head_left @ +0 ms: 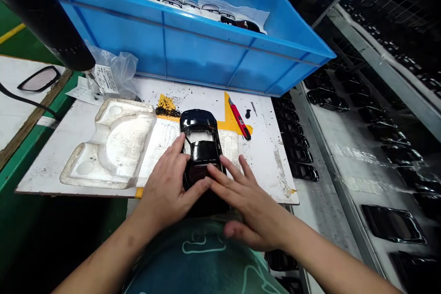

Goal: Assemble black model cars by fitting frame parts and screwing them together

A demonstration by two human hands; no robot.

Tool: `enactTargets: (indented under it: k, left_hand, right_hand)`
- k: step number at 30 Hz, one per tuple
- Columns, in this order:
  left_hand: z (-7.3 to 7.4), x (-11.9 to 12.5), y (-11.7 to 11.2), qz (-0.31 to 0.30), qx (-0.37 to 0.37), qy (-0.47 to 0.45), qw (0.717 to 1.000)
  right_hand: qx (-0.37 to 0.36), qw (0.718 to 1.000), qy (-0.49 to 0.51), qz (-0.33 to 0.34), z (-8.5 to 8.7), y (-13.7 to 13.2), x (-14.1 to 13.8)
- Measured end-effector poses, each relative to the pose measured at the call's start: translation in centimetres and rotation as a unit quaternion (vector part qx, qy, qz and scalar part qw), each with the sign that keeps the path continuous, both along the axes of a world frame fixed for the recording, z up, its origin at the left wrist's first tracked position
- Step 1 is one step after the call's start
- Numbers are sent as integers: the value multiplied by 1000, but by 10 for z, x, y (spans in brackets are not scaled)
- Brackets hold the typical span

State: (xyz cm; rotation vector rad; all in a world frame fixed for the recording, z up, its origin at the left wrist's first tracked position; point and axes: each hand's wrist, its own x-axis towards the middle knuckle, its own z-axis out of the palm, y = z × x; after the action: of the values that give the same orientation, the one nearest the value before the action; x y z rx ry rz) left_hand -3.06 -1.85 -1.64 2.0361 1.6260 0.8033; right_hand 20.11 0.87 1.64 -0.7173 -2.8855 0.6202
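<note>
Left hand: (165, 188) grasping the car, fingers up its left flank, thumb reaching across its near end.
Right hand: (248, 202) laid against the car's near end, fingers straight and spread, tips meeting the left thumb; not clenched, and whether it grips, I cannot tell.
Garment: (193, 257) teal with pale markings, at the person's front, just below both hands.
Car: (201, 147) a glossy black model body, lying on the board between the hands, its near end hidden by them and overhanging the board's edge.
Board: (265, 147) white and scuffed, under the car, with yellow tape (234, 121) on it beyond the car.
Tray: (110, 144) moulded white foam, on the board just left of the car, dirty along its ridges.
Knife: (239, 119) red, lying on the tape, beside the car's far right.
Crumbs: (167, 111) black, heaped on the board beyond the tray, near the car's far end.
Rack: (327, 99) rows of glossy black parts, right of the board.
Bag: (115, 73) clear plastic, with a printed label (106, 79), at the board's far edge.
Crate: (186, 14) blue plastic, tilted above the board, holding black-rimmed parts (172, 2) on white paper.
</note>
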Motion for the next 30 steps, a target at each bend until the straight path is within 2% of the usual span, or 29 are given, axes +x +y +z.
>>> enactTargets:
  k: [3, 5, 8, 11, 15, 17, 19, 22, 25, 27, 30]
  left_hand:
    - [2, -1, 0, 5, -12, -7, 1000]
    - [3, -2, 0, 9, -28, -16, 999]
    - [6, -3, 2, 17, -59, -55, 997]
    - [8, -1, 4, 34, -81, -104, 991]
    - [9, 2, 8, 73, -87, -131, 985]
    - [10, 3, 10, 88, -85, -134, 983]
    - [11, 4, 11, 93, -85, -138, 982]
    - [11, 3, 12, 87, -96, -147, 981]
    - [7, 1, 10, 96, -78, -151, 981]
    - [4, -1, 3, 116, -27, -150, 982]
    - [0, -3, -15, 95, 45, -115, 988]
  right_hand:
    - [-14, 989, 103, -104, 4, 23, 9]
    - [-33, 975, 135, -173, 5, 43, 10]
    - [-87, 974, 116, -174, 2, 70, 0]
    - [-149, 969, 83, -181, -1, 82, -22]
    - [-173, 952, 74, -241, 1, 78, -52]
    - [-174, 949, 74, -253, 2, 75, -56]
    - [-185, 943, 85, -262, 0, 75, -47]
    - [-193, 928, 122, -294, -9, 71, -19]
    - [-158, 913, 193, -324, -19, 58, 10]
    - [-126, 910, 246, -308, -22, 43, 20]
    - [-83, 937, 260, -216, -22, 19, 22]
